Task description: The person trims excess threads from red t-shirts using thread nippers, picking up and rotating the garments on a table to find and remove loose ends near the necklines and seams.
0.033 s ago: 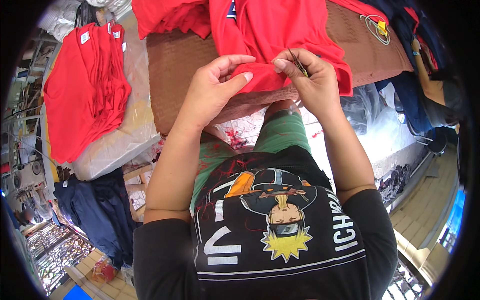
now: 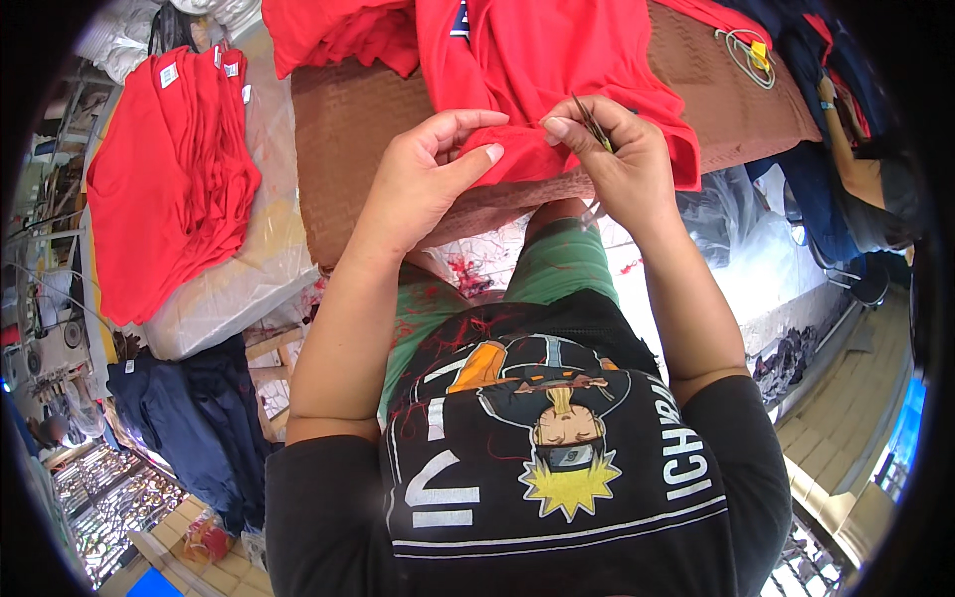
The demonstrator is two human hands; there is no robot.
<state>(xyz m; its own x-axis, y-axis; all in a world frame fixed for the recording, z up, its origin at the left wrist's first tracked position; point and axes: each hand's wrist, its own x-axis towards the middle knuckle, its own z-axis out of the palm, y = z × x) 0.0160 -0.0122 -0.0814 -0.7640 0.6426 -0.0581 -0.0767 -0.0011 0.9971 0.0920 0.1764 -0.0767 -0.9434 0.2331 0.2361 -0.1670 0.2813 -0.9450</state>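
A red garment (image 2: pixel 567 60) lies over the near edge of a brown-covered table, its near hem bunched between my two hands. My left hand (image 2: pixel 433 164) holds a fold of this cloth, thumb on top and index finger stretched along it. In my right hand (image 2: pixel 627 149) is a pair of small thread snips (image 2: pixel 594 124), dark blades pointing up and away past the fingers. The thumb and index finger of that hand also meet at the cloth's edge. The snips' handle end is mostly hidden in the palm.
The brown table cover (image 2: pixel 343 149) also carries a red cloth heap (image 2: pixel 343 35) and a pale cord with a yellow piece (image 2: pixel 761 55). Stacked red garments (image 2: pixel 174 189) lie left on a plastic-wrapped surface, dark blue garments (image 2: pixel 194 428) below. A co-worker's arm (image 2: pixel 846 149) shows at right.
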